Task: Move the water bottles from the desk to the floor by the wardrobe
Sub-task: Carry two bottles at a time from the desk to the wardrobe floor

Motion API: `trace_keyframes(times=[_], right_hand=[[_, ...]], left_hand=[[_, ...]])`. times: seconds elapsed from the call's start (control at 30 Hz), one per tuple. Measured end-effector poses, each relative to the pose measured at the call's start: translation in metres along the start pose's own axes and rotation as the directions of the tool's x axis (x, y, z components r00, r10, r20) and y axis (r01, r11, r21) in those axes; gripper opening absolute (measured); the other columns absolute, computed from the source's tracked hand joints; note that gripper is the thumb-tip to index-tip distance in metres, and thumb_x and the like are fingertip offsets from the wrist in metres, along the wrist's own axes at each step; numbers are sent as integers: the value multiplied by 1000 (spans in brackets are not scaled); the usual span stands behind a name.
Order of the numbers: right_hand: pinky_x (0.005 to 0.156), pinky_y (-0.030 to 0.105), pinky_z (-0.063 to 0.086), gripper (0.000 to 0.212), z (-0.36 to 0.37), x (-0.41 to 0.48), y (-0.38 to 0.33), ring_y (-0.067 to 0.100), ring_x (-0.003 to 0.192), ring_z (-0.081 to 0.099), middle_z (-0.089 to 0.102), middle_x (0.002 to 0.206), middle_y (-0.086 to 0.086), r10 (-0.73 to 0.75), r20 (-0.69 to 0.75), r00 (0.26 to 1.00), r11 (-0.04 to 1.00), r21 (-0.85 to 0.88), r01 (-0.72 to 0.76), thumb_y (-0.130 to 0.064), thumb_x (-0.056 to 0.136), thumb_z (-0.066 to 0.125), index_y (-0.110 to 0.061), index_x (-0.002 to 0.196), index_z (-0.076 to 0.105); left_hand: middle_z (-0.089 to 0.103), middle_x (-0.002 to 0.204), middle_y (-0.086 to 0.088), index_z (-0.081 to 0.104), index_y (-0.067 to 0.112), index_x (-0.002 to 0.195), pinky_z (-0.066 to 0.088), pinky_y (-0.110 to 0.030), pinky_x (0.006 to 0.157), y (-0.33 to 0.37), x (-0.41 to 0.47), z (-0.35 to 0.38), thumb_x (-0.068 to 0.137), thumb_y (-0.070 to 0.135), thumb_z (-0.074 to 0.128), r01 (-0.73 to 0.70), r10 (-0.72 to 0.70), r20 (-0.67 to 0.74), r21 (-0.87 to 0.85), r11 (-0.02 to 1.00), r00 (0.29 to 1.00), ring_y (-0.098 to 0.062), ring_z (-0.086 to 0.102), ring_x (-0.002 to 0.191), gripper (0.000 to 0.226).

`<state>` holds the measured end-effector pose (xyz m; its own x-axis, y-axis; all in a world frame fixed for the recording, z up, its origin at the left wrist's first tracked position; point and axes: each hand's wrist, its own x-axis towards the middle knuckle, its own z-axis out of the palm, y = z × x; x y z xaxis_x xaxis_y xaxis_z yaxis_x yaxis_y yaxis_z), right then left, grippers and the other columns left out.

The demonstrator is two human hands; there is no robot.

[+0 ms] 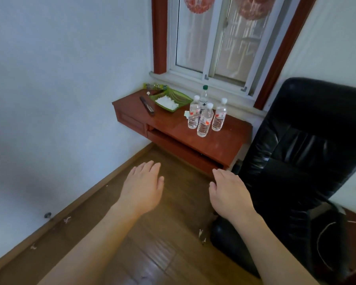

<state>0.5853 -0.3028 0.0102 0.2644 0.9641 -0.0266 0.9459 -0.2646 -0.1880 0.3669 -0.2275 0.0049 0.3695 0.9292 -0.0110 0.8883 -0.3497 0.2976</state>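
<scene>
Several clear water bottles stand upright in a cluster on the red-brown desk (220, 145) under the window. Three have white caps and red labels: one at the left (194, 113), one in front (204, 121), one at the right (220, 116). Behind them stands a taller green-capped bottle (203, 95). My left hand (143, 187) and my right hand (228, 191) hover palm down over the wooden floor, short of the desk, fingers loosely spread and holding nothing. No wardrobe is in view.
A green tray (180, 95) with white pieces and a dark stick-like object (146, 105) lie on the desk's left part. A black leather office chair (300, 153) stands close on the right. A white wall runs along the left, with a skirting board.
</scene>
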Motion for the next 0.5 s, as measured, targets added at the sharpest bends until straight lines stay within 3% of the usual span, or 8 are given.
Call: trace_keyframes(times=[0.5], right_hand=[[122, 40, 24, 52, 12, 201, 3, 17, 143, 36, 41, 154, -1, 277, -40, 960, 960, 58, -275, -39, 104, 33, -19, 152, 34]], left_hand=[[31, 164, -2, 29, 23, 158, 23, -43, 125, -15, 265, -1, 106, 40, 34, -275, 274, 61, 18, 961, 960, -21, 27, 152, 54]])
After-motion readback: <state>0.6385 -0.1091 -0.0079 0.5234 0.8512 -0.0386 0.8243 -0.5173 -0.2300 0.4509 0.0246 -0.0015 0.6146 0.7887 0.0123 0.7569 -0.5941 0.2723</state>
